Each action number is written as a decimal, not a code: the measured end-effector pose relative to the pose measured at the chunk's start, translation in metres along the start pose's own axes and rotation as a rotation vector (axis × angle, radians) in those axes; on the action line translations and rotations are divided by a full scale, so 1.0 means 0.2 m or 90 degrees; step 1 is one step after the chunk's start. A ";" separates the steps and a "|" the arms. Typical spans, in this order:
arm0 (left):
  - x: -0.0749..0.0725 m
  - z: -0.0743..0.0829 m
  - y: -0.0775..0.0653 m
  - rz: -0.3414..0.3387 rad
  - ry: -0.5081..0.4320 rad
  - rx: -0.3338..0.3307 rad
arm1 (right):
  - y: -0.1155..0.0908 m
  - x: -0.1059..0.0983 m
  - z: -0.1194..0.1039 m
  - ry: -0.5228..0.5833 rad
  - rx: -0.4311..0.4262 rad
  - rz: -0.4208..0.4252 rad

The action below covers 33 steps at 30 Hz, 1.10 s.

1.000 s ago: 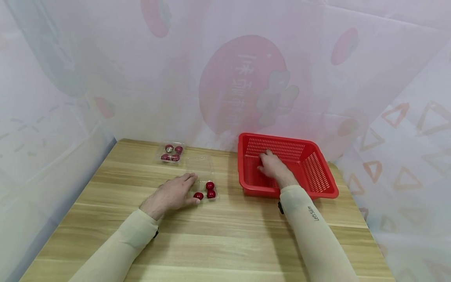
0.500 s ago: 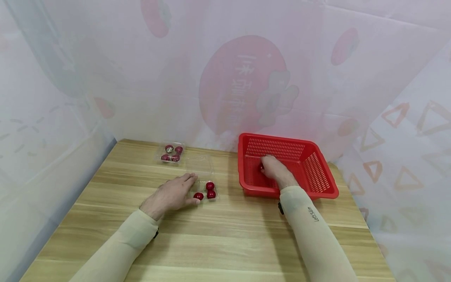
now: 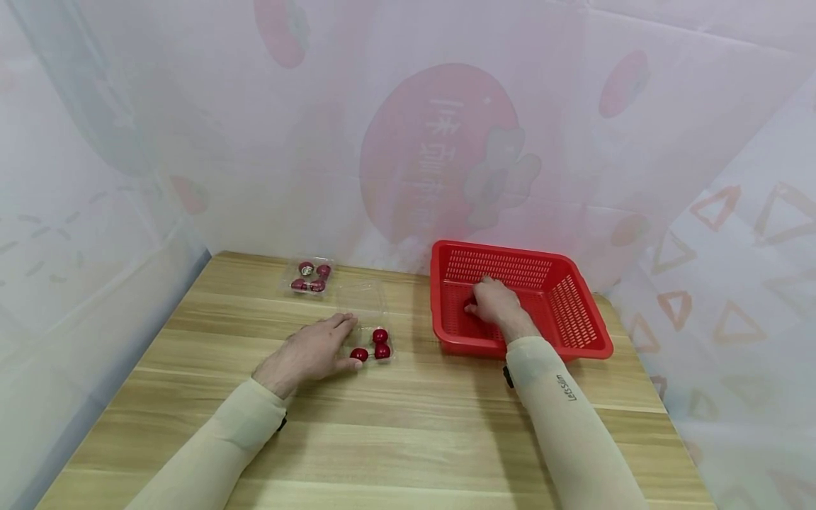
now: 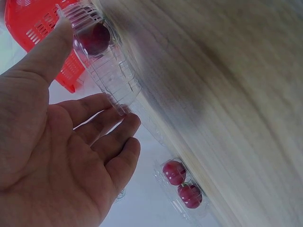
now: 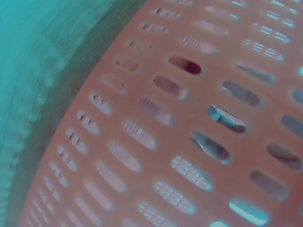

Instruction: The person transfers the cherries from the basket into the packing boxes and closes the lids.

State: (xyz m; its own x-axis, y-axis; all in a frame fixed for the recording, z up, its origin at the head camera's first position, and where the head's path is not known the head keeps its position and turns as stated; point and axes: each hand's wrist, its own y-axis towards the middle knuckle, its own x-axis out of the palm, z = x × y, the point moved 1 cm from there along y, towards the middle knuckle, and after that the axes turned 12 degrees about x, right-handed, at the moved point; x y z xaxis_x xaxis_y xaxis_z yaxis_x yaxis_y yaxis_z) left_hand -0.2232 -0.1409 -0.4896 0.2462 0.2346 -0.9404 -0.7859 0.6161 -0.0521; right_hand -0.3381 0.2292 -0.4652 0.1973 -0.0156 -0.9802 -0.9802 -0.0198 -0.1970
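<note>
My left hand (image 3: 315,347) is at the left side of a clear plastic box (image 3: 363,336), thumb by its front edge and relaxed fingers along its far end. Three dark red cherries (image 3: 382,351) lie in the box, and its clear lid (image 3: 361,297) is folded back behind it. In the left wrist view my thumb and fingertips touch the box wall (image 4: 111,78). My right hand (image 3: 497,301) reaches down inside a red basket (image 3: 462,343), its fingertips low near the basket's floor. What those fingers hold, I cannot tell. Through the slots of the basket wall (image 5: 156,61) a dark red patch shows.
A second clear box (image 3: 311,276), with several cherries and a sticker, stands at the back left of the wooden table (image 3: 382,439). A printed cloth backdrop (image 3: 287,142) rises right behind the table. The basket stands near the back right.
Inside the basket, my right fingers curled in half a second ago and now spread again, with little shift of the hand. My left hand and both boxes keep their places.
</note>
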 end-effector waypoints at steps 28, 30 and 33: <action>0.01 -0.01 0.01 -0.003 0.004 -0.004 | -0.01 0.00 0.00 0.068 -0.043 -0.042; 0.01 -0.01 0.01 -0.002 0.006 -0.003 | -0.01 0.00 0.00 0.082 -0.035 -0.048; 0.01 -0.01 0.01 -0.003 0.005 -0.003 | 0.00 0.01 -0.01 0.106 -0.025 -0.058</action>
State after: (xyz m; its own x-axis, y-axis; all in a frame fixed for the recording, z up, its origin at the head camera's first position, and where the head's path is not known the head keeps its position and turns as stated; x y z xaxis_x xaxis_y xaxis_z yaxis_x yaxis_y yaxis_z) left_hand -0.2246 -0.1411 -0.4928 0.2445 0.2257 -0.9430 -0.7875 0.6137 -0.0573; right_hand -0.3375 0.2272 -0.4668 0.2885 -0.1774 -0.9409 -0.9574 -0.0682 -0.2807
